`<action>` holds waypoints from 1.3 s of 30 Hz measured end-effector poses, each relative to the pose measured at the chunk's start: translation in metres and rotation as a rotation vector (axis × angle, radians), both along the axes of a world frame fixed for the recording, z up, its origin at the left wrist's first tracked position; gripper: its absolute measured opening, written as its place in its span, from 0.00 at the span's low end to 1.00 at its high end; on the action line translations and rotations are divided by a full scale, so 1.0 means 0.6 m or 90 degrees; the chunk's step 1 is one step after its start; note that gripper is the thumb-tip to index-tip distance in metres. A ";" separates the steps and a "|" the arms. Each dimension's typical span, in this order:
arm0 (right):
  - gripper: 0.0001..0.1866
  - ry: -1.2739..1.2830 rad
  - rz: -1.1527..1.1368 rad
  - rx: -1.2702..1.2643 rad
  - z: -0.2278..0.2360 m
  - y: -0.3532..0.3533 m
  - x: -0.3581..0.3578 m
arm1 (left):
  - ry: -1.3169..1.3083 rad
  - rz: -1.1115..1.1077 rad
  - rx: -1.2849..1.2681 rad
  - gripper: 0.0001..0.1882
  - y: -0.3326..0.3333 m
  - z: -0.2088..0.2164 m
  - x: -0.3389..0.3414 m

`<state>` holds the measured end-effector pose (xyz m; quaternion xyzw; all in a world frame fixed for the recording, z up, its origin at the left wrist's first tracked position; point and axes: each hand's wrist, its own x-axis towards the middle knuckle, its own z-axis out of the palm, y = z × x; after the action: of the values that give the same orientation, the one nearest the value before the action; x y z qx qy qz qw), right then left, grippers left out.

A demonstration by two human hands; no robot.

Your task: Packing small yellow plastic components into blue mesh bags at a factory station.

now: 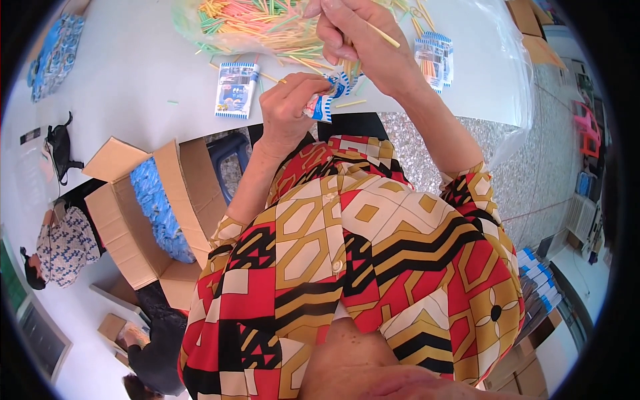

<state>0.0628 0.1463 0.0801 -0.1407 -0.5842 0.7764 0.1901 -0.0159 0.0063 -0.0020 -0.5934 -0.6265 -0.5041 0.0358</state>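
In the head view, the left hand (291, 110) is curled around a small packet (320, 110), gripping it at the near edge of the table, its fingers bent over the packet's left side. The right hand (367, 50) sits higher and further right, its fingers folded in narrowly around a yellow stick (383, 36), one end of which juts out past the knuckles. A few more tan sticks (349, 69) show below this hand, just above the packet; whether the fingers also grip them I cannot tell.

The packet is white and blue with striped edges. A matching flat packet (237, 91) lies to the left, bearing blue and dark lettering, and stacked packets (433, 60) beyond the right forearm carry small dark print too fine to make out.

The table (147, 57) is pale and smooth. Beyond the hands, a clear plastic bag (189, 27) spreads under a heap of pink, green and yellow sticks (257, 23). Left of the person, a cardboard box (123, 227) contains blue packaging (160, 210), near a blue stool (230, 160). The floor (520, 160) is speckled grey; two other people (70, 243) are at the far left.
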 end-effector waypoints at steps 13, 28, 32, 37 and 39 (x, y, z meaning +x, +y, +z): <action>0.13 0.003 0.091 0.117 0.025 -0.004 0.028 | -0.348 -0.067 -0.146 0.07 -0.014 0.002 0.019; 0.17 0.010 0.109 0.220 -0.006 0.044 0.006 | -0.681 -0.119 -0.108 0.09 0.012 -0.001 0.016; 0.18 -0.012 0.129 0.067 -0.012 0.056 -0.029 | -0.679 -0.104 -0.096 0.10 0.030 -0.014 -0.008; 0.25 -0.122 0.171 0.241 -0.026 0.087 -0.047 | -0.655 -0.081 -0.098 0.10 0.047 -0.024 -0.030; 0.24 -0.161 0.179 0.262 -0.025 0.093 -0.051 | -0.659 -0.073 -0.090 0.10 0.050 -0.028 -0.039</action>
<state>0.0323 0.2019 0.0650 -0.1124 -0.7623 0.6366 0.0309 -0.0394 0.0362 -0.0189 -0.3009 -0.5614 -0.6887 -0.3464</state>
